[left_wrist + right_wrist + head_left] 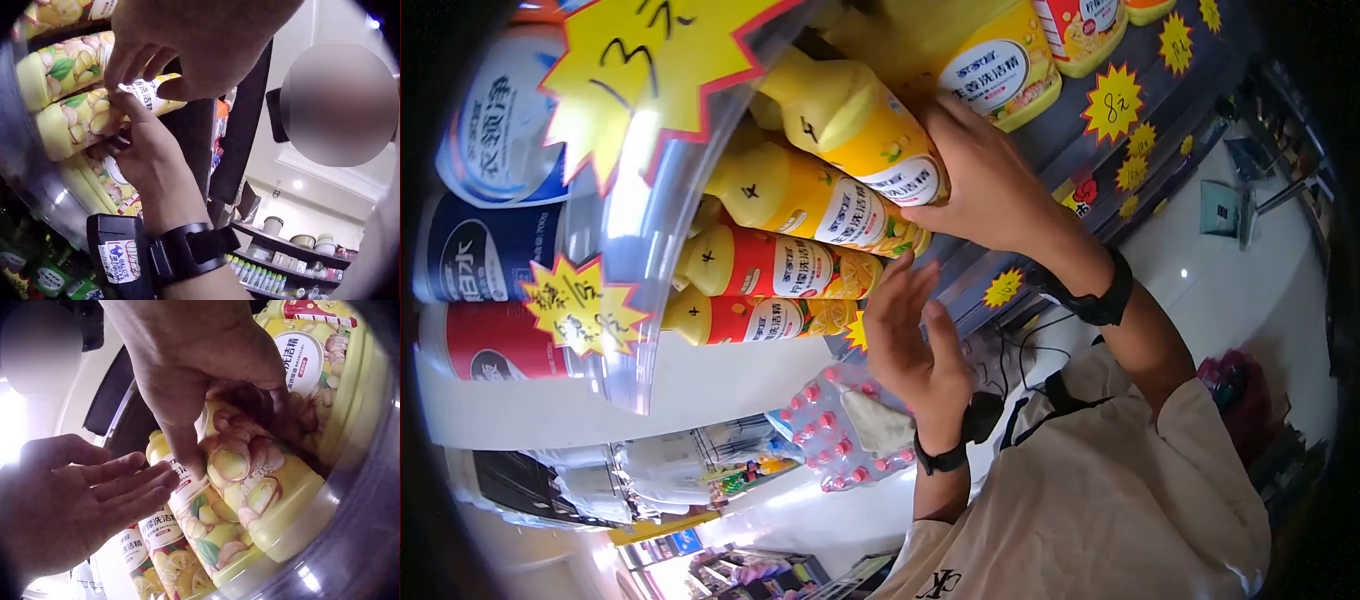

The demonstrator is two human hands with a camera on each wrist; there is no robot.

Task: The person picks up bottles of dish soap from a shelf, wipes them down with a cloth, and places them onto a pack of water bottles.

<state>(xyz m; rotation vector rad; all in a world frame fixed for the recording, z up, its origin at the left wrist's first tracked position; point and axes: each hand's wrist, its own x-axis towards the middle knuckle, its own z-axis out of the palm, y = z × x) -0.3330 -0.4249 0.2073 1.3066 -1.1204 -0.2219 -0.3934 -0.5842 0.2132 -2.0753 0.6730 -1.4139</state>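
My right hand (990, 190) grips a yellow dish soap bottle (865, 125) with ginger pictures near its base, thumb on one side and fingers on the other. In the right wrist view this bottle (250, 475) leans against its neighbour. Beside it is my left hand (920, 345), fingers loosely extended and palm empty, close to the bases of the row. That row holds another yellow bottle (810, 195) and red-labelled lemon bottles (780, 265). From the left wrist, the left hand (187, 50) overlaps the bottles, partly hiding them.
Larger yellow jugs (990, 65) stand on the other side of the right hand. A clear plastic shelf guard (635, 250) carries yellow star price tags (590, 310). Blue and red bottles (490, 245) are behind it. Shrink-wrapped bottles with pink caps (830, 430) sit on the floor.
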